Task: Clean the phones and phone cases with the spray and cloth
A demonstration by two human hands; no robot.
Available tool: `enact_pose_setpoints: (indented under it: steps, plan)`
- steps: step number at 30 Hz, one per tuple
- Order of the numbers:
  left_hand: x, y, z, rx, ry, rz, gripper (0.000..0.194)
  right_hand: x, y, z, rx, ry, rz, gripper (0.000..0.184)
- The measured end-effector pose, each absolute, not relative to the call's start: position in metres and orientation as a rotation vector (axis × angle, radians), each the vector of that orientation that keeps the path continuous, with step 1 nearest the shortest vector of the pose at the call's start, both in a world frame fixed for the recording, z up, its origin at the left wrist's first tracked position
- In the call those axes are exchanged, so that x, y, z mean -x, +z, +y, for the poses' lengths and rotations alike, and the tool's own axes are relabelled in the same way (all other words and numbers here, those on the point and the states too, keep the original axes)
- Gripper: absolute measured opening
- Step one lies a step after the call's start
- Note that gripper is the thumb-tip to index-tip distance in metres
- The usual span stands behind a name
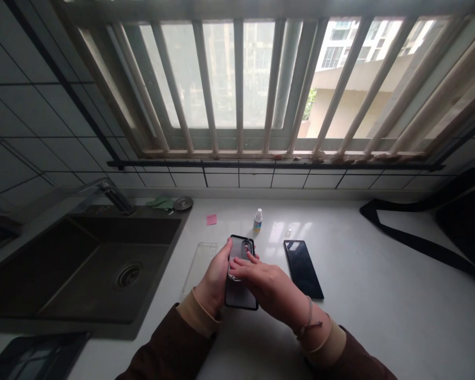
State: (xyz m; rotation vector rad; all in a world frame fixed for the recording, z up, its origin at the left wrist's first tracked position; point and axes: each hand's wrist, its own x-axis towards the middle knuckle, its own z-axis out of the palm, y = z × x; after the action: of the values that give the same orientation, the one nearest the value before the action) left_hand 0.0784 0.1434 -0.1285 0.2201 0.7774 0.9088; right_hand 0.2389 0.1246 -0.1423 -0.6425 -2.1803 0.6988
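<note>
My left hand (pixel 216 272) grips a phone case (pixel 237 301) by its left edge, with fingertips showing at the far side. The case has a black rim, a greyish see-through back and a camera opening near the top. Over its middle lies my right hand (pixel 267 282), fingers stretched out together and touching the back. A pale ring-shaped part (pixel 233 277) on the case is mostly hidden beneath those fingers. A clear phone case (pixel 193 264) lies flat to the left. On the right rests a black phone (pixel 304 269), dark side up.
Behind the hands stand a small white bottle (pixel 257 221) and a pink paper square (pixel 211 219). A sink (pixel 142 311) with a faucet (pixel 116 196) is on the left. Near it are a green cloth (pixel 160 203) and a metal strainer (pixel 183 203). A black strap (pixel 411 243) lies right.
</note>
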Motion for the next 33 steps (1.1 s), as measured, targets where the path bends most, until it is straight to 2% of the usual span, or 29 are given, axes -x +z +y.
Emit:
enact_pose_setpoints:
  steps: [10, 17, 24, 28, 33]
  plan:
    - [-0.067, -0.134, 0.152, -0.242, 1.025, 0.866, 0.061, -0.246, -0.119, 0.113, 0.524, 1.030, -2.184, 0.028]
    - [-0.061, -0.140, 0.152, -0.276, 1.023, 0.749, 0.062, -0.254, -0.115, 0.116, 0.578, 0.922, -2.269, 0.026]
    - [-0.060, -0.124, 0.154, -0.204, 1.084, 0.783, 0.059, -0.261, -0.115, 0.121, 0.690, 0.678, -2.353, 0.027]
    - [-0.062, -0.121, 0.151, -0.233, 1.083, 0.797, 0.061, -0.263, -0.112, 0.121, 0.784, 0.806, -2.246, 0.022]
    - [-0.066, -0.123, 0.147, -0.271, 1.047, 0.820, 0.059, -0.268, -0.121, 0.132, 1.053, 0.934, -1.862, 0.029]
